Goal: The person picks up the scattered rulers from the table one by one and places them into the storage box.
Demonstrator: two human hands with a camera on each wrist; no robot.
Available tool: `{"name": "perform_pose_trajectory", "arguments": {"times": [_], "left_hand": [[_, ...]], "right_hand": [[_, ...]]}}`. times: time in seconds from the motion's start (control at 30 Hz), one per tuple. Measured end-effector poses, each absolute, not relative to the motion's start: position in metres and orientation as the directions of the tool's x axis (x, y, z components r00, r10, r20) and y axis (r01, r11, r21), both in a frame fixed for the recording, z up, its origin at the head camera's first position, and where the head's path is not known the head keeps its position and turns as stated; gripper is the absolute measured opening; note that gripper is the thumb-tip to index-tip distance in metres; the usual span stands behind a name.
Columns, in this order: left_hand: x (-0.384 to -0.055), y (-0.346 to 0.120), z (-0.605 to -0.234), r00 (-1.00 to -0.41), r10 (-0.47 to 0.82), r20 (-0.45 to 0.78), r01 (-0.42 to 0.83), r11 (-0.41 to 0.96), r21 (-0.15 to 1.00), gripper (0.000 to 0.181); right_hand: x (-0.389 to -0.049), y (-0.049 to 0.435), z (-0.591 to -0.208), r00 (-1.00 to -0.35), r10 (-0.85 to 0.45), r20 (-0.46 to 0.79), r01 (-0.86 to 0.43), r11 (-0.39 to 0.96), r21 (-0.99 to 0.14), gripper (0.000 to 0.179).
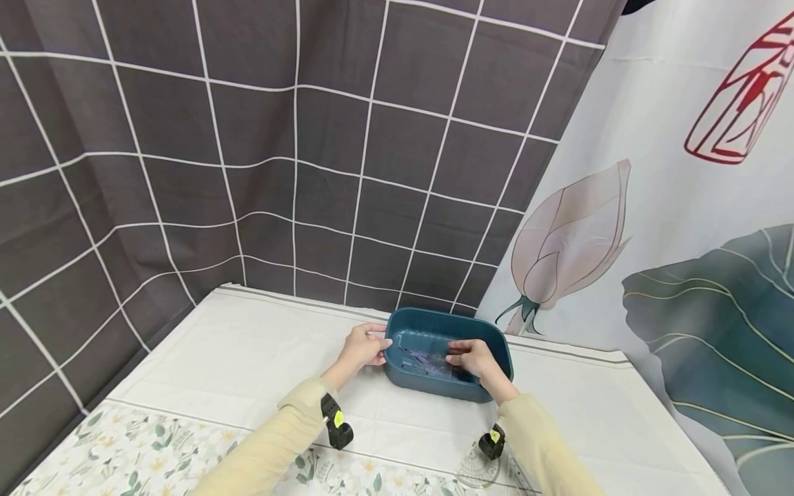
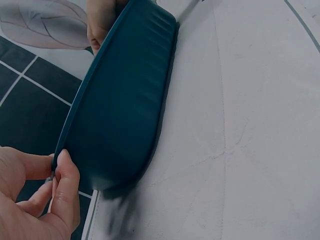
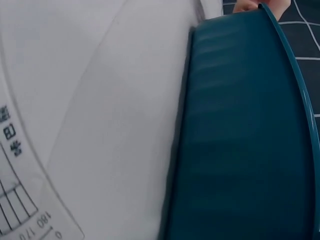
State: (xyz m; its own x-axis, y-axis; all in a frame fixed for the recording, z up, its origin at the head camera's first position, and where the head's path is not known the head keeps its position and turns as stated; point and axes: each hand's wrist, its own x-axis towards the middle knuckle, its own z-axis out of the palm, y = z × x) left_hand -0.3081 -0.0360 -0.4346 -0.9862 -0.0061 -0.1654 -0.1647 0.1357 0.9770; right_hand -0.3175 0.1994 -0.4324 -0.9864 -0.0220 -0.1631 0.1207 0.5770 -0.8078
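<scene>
A teal plastic basin (image 1: 446,393) with rounded corners stands on the white cloth near the back edge. My left hand (image 1: 362,346) pinches its left rim between thumb and fingers; the left wrist view shows this hand (image 2: 47,195) at the rim. Over the basin's right wall, my right hand (image 1: 474,359) reaches inside, its fingertips and thumb tip apart. Beside those fingertips lie clear, purplish flat pieces (image 1: 428,362) on the basin floor; their kind is too small to tell. In the right wrist view the basin wall (image 3: 245,130) hides the right hand.
A clear protractor (image 1: 479,468) lies on the cloth by the right forearm, its printed scale (image 3: 20,200) showing in the right wrist view. Behind the table hangs a dark grid-patterned curtain (image 1: 335,138), with a white flower-printed curtain (image 1: 620,296) at the right.
</scene>
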Motion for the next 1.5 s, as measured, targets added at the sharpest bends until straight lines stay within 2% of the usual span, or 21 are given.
{"name": "perform_pose_trajectory", "arguments": {"times": [0.3, 0.67, 1.0, 1.23, 1.5], "left_hand": [[-0.310, -0.035, -0.434, -0.986, -0.015, -0.167, -0.167, 0.134, 0.977, 0.038], [-0.308, -0.035, -0.432, -0.985, -0.011, -0.171, -0.171, 0.128, 0.977, 0.038], [-0.309, -0.035, -0.434, -0.987, -0.005, -0.161, -0.160, 0.123, 0.979, 0.039], [-0.308, -0.036, -0.434, -0.984, -0.008, -0.177, -0.176, 0.136, 0.975, 0.039], [-0.309, -0.034, -0.434, -0.987, -0.005, -0.162, -0.161, 0.127, 0.979, 0.039]], "right_hand": [[-0.315, 0.200, -0.431, -0.990, -0.071, -0.124, 0.059, 0.581, -0.811, 0.039], [-0.311, 0.199, -0.433, -0.996, -0.058, -0.060, 0.012, 0.606, -0.795, 0.030], [-0.306, 0.198, -0.427, -0.997, -0.014, 0.072, -0.066, 0.612, -0.788, 0.025], [-0.300, 0.197, -0.421, -0.988, -0.030, 0.149, -0.134, 0.635, -0.760, 0.020], [-0.286, 0.200, -0.406, -0.991, -0.059, 0.117, -0.129, 0.565, -0.815, 0.016]]}}
